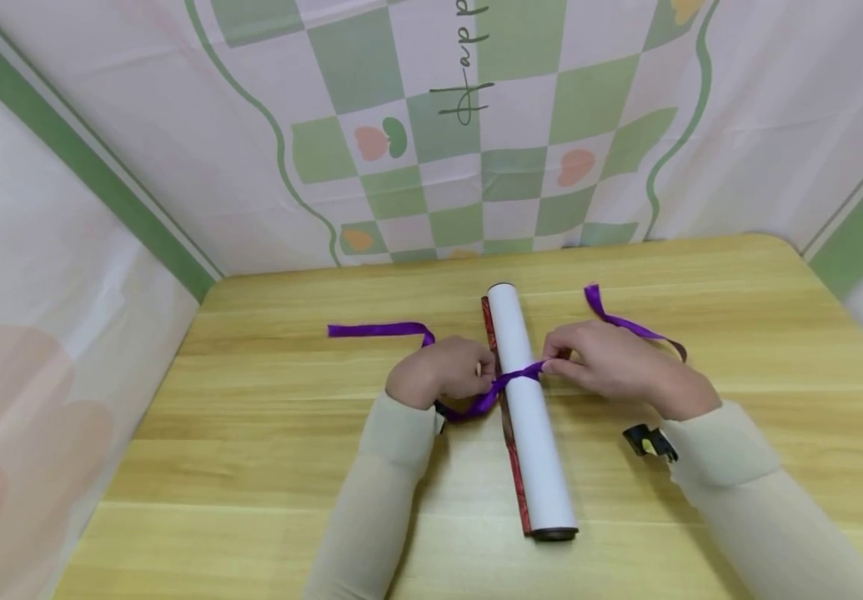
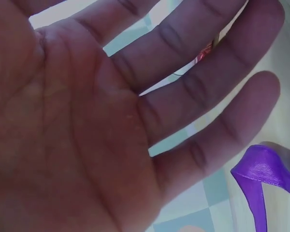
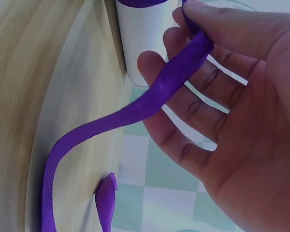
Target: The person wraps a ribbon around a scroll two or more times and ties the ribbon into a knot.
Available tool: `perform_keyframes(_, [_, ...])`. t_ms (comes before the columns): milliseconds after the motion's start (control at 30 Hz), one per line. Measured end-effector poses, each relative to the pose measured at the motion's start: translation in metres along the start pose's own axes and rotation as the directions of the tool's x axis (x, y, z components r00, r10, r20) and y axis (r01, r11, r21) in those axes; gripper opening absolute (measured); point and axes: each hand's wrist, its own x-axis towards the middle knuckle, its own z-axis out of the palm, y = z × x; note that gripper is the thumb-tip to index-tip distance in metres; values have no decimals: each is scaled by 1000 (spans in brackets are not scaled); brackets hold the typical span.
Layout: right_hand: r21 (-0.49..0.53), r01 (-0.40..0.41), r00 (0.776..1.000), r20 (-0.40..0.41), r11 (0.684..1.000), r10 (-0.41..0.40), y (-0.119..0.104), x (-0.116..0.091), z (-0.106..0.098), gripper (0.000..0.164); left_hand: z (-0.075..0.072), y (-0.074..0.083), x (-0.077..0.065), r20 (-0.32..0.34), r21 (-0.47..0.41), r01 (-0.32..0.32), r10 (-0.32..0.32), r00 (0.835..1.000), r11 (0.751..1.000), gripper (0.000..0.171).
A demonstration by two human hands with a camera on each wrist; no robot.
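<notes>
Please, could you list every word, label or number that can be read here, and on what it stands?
"Happ": sideways green letters on the back cloth, cut off by the picture's edge.
Red letters on the left cloth: cut off, not surely readable.
White roll, purple ribbon: no text visible.

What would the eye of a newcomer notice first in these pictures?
Probably the bright purple ribbon, lying across the middle of a white roll on the wooden table; the right hand pinches it beside the roll. A red strip shows along the roll's left side, and a green-and-white checkered cloth hangs behind the table.
</notes>
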Motion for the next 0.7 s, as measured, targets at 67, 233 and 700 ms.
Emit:
perform_keyframes(67, [-8, 2, 1000, 0, 1000, -2, 0, -1, 0, 9, 0, 0, 0, 6, 11, 5, -5, 1000, 1000, 14])
perform_keyframes(233, [-13, 8, 1000, 9, 1000, -8, 2, -1, -3, 9, -1, 0, -2, 20, 30, 12, -13, 1000, 999, 13])
perform_keyframes(700, [99, -95, 990, 116, 990, 84, 3, -3, -10, 17, -3, 3, -2, -115, -110, -70, 57, 992, 991, 11])
